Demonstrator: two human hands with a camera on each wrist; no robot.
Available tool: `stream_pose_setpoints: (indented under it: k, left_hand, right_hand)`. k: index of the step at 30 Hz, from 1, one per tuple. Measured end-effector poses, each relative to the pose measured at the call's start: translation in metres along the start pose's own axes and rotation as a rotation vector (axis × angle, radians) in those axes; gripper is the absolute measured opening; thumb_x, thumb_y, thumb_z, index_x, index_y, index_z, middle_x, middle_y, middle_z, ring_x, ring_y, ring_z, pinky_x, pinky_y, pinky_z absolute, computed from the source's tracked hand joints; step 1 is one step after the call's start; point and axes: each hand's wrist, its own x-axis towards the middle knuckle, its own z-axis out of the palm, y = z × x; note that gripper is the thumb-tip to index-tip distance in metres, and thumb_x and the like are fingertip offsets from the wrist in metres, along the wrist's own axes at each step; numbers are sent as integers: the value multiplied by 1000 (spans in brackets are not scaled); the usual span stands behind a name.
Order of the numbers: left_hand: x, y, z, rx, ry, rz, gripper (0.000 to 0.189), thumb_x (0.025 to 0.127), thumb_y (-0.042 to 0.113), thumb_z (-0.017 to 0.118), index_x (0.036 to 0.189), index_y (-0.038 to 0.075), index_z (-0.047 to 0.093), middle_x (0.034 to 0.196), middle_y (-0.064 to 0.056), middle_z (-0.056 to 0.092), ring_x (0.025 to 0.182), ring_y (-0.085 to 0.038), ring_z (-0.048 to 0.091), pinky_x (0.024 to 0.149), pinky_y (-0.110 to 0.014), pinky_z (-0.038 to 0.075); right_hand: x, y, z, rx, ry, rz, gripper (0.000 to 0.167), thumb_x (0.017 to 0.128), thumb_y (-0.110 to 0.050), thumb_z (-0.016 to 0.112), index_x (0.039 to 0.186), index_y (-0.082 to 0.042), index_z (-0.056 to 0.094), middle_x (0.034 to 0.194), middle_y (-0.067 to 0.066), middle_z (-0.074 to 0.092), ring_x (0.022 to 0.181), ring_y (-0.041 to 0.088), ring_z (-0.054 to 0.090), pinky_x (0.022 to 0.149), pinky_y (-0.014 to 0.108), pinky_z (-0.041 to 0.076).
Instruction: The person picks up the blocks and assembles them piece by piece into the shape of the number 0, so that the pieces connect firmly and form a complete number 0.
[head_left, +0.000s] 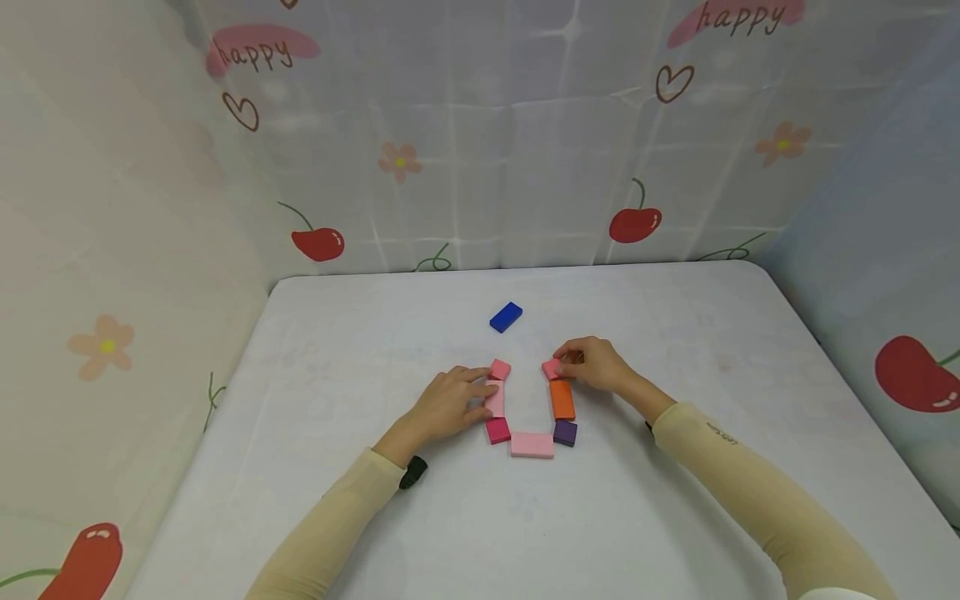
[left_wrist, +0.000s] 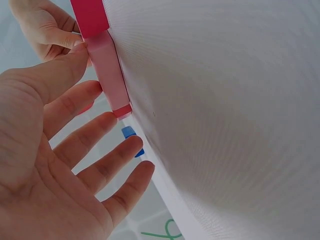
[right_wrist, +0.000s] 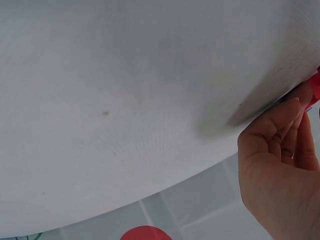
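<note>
My left hand (head_left: 446, 403) lies along the left side of a U of small blocks, its fingers spread and fairly straight. Its thumb and fingertips touch a light pink block (left_wrist: 109, 75) and reach a small coral block (head_left: 500, 369) at that row's far end. A magenta block (head_left: 498, 431) sits at the near end. Across from it, my right hand (head_left: 594, 363) pinches another small coral block (head_left: 551, 369) between thumb and fingers, at the far end of an orange block (head_left: 562, 401). In the right wrist view, the hand partly hides its block.
A dark purple block (head_left: 566, 433) and a long pink block (head_left: 532, 446) form the near right corner and base of the U. Beyond the opening, a blue block (head_left: 506, 317) lies at an angle on the white table (head_left: 360, 333). Printed curtains (head_left: 510, 167) surround the table.
</note>
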Motion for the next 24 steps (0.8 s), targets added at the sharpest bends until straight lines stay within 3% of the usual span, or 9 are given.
stream_pose_setpoints:
  k: [24]
  left_hand:
    - [0,2,-2,-1,-9,-8,45,90,36,69,130,16,65,144,-7,53,127,-29,52,95,-46,46]
  right_hand:
    - [0,-1,0,8,-27,10,27,89,-12,69,114,-2,70,88,8,63,74,17,51,62,27,43]
